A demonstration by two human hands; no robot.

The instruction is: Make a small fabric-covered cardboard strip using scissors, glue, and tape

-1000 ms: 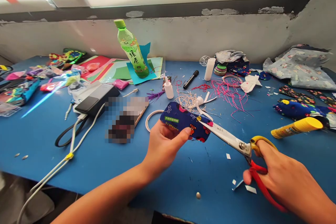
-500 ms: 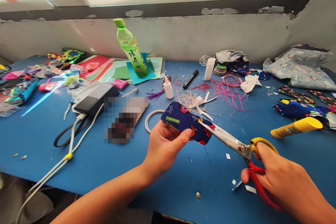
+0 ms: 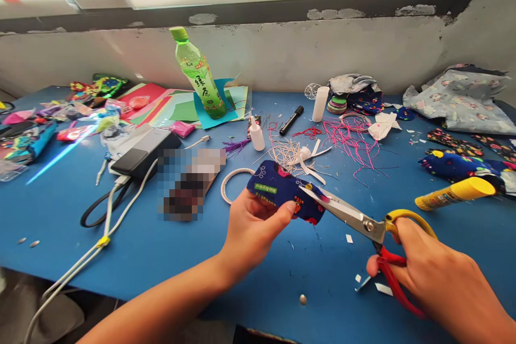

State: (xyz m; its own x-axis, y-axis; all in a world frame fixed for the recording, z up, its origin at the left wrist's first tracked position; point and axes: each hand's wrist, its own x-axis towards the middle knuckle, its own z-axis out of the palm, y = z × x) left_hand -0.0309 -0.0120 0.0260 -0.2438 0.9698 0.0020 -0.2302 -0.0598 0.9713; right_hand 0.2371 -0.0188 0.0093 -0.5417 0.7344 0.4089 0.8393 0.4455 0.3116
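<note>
Between the thumb and fingers of my left hand (image 3: pixel 256 220) is a navy piece of fabric (image 3: pixel 274 185) printed with paws, letters and colourful shapes. My right hand (image 3: pixel 439 263) grips scissors (image 3: pixel 363 220) with one yellow and one red handle. Their blades reach over the right part of the fabric, the tip near its middle. The lower blade is largely hidden behind the cloth. A roll of tape (image 3: pixel 229 185) lies just behind my left hand. Small white paper scraps (image 3: pixel 384 289) are on the blue table (image 3: pixel 161 263) near the scissors.
A green tea bottle (image 3: pixel 200 80) stands at the back on coloured paper. A white glue bottle (image 3: pixel 257 135), black marker (image 3: pixel 291 120) and tangled pink string (image 3: pixel 350 134) lie beyond the fabric. At right is a yellow glue stick (image 3: pixel 455 193); at left, a power bank (image 3: pixel 147 153) with cables.
The scissors' blades have slid a little further left over the fabric, and the handles have spread slightly. My left hand keeps its hold on the cloth. The view has shifted slightly.
</note>
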